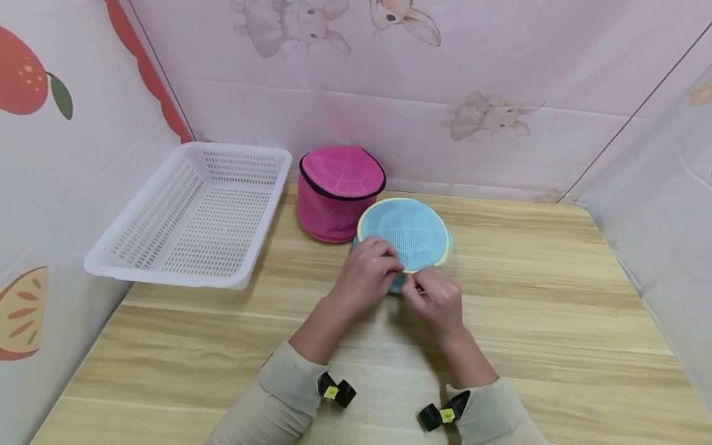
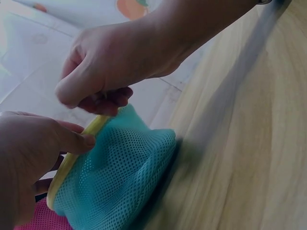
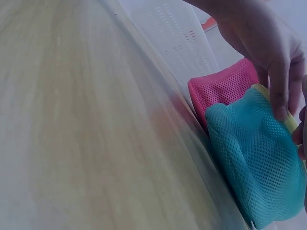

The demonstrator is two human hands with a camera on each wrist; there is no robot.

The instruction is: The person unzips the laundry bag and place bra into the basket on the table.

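Observation:
A blue mesh laundry bag [image 1: 408, 232] with yellow trim around its round lid stands on the table. My left hand [image 1: 367, 272] pinches the yellow rim at the bag's near left, thumb on the trim in the right wrist view. Close beside it, my right hand [image 1: 436, 296] has its fingers curled at the same rim, thumb against forefinger. The small part between those fingertips is hidden. In the left wrist view the blue mesh side [image 2: 124, 167] sags in soft folds below the trim.
A pink mesh laundry bag [image 1: 336, 213] with black trim stands upright just behind and left of the blue one. Farther left is a white slotted plastic basket [image 1: 253, 247]. Printed cloth walls [image 1: 389, 142] border the wooden table [image 1: 528, 321] at the back and sides.

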